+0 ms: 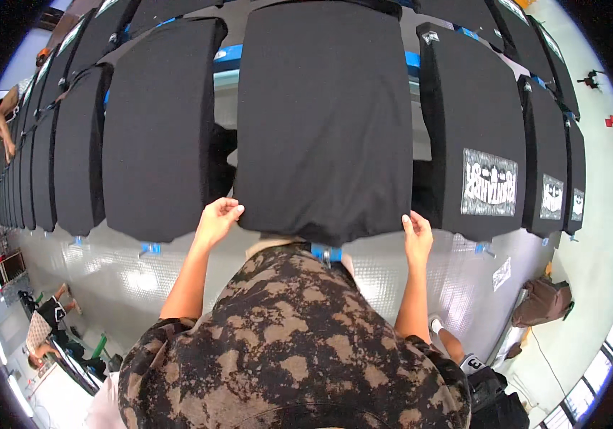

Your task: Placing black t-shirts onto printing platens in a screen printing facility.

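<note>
A black T-shirt [324,118] lies over a board directly in front of me, with some creases toward its lower edge. My left hand [219,218] pinches its lower-left corner. My right hand [416,234] has thumb and fingers closed at the lower-right corner of the same shirt. A blue bracket [326,252] shows below the hem. Beside it, a plain black shirt [155,132] is stretched on the board to the left, and the shirt [471,107] on the right board bears a black and white printed patch [488,182].
Rows of similar shirt-covered boards [77,154] curve away both sides, some with patches. A person [10,111] reaches over boards at upper left; another person [49,322] is at lower left, and someone's leg [453,343] shows at lower right. A brown bag [539,304] sits near the right wall.
</note>
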Available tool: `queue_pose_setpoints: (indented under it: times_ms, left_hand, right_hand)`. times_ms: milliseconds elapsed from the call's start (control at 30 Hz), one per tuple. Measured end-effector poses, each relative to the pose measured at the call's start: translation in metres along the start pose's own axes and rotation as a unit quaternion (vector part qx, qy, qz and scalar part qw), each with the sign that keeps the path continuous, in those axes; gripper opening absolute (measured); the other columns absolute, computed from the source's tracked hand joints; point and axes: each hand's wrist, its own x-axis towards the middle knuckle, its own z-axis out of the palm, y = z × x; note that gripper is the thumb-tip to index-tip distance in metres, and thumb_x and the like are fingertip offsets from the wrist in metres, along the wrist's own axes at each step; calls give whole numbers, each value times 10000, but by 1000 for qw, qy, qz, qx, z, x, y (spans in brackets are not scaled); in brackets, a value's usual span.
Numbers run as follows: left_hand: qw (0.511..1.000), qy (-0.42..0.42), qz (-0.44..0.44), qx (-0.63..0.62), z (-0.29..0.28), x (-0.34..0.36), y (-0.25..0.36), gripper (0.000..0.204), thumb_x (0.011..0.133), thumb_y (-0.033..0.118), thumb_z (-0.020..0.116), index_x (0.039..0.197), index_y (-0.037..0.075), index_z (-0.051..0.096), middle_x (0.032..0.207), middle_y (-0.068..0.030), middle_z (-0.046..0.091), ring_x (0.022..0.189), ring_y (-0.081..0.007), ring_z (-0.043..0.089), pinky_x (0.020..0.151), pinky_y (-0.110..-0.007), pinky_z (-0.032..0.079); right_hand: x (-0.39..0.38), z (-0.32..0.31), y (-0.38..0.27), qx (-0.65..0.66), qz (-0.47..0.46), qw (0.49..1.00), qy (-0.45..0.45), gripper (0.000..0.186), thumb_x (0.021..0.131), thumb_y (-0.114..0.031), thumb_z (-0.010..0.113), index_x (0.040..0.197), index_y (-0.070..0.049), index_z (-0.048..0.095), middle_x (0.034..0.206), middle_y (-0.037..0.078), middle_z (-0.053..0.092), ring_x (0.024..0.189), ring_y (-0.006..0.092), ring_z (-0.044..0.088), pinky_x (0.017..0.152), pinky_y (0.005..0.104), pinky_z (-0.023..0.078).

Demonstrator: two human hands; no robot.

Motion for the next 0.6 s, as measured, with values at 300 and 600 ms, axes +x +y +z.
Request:
queue_pose_setpoints:
  times_ms: [300,600]
  left_hand:
    - [971,105,93,194,1,-8,-11,215,831,199,773,853,-1,698,756,-90,696,714,-152,631,699,-331,511]
    - [976,88,3,199,-12,-10,-7,214,863,239,739,913,32,725,761,-60,695,714,-139,654,688,-350,531]
  right_hand:
    - [20,-12,0,-82,67,993,-47,318,839,-293,787,978,-10,748,876,133,739,838,200,686,809,336,520]
    - [26,-22,3,-78,-1,997,11,365,914,-349,700,1024,-2,728,944,141,741,892,219,692,848,364,517]
